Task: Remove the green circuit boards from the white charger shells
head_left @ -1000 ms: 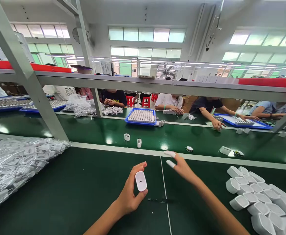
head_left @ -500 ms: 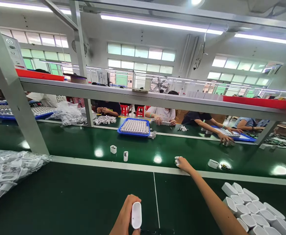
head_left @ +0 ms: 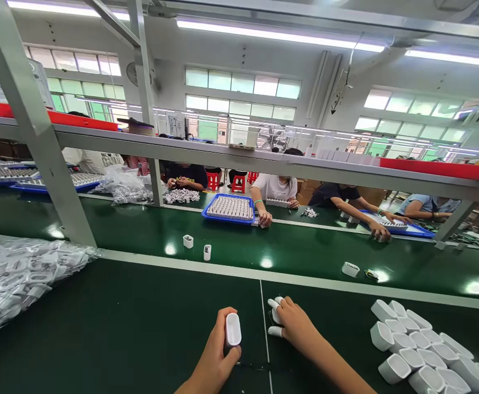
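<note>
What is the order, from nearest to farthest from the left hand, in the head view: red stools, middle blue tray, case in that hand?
1. White case: held in the left hand.
2. Blue tray: ahead, across the green surface.
3. Red stools: beyond the tray, in the background.

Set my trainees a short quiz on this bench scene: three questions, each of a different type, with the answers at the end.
1. Multiple choice: where is the white casing nearest the camera wearer's left arm?
A) Inside a blue tray
B) In the left hand
C) On the overhead shelf

2. True or false: the right hand has white covers on some fingertips.

3. Fill the gap: the clear plastic bag of white parts lies toward the ____ side of the view.

Key: 1. B; 2. True; 3. left.
</note>
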`<act>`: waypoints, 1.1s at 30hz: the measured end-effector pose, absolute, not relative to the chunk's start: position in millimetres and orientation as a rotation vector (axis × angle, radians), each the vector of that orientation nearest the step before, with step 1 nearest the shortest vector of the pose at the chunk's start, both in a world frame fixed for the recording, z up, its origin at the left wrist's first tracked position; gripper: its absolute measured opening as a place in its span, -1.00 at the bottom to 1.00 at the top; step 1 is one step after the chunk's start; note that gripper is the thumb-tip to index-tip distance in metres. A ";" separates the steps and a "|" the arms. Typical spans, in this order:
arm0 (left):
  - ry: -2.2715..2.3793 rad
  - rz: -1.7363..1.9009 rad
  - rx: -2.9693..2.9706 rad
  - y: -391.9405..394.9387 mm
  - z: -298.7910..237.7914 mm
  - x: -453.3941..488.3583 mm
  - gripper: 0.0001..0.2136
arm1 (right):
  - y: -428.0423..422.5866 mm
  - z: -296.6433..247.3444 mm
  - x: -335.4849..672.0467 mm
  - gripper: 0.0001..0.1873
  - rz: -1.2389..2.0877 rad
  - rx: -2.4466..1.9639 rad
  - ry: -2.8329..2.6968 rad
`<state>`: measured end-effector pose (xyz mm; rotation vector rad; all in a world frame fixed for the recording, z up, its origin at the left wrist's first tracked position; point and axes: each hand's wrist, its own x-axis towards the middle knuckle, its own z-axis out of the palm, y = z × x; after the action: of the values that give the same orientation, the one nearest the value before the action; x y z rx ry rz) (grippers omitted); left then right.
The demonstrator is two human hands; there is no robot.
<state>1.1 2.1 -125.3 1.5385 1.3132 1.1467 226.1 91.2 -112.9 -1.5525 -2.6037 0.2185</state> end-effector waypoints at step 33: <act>0.743 1.420 2.260 -8.0 -0.9 -6.6 -0.43 | -7.5 -9.2 194.3 -0.64 0.573 -0.493 -1.809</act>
<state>-6.6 -8.0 -0.9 2.2596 0.7427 1.4204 194.3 -7.5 -9.2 -0.4932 -1.8091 0.5725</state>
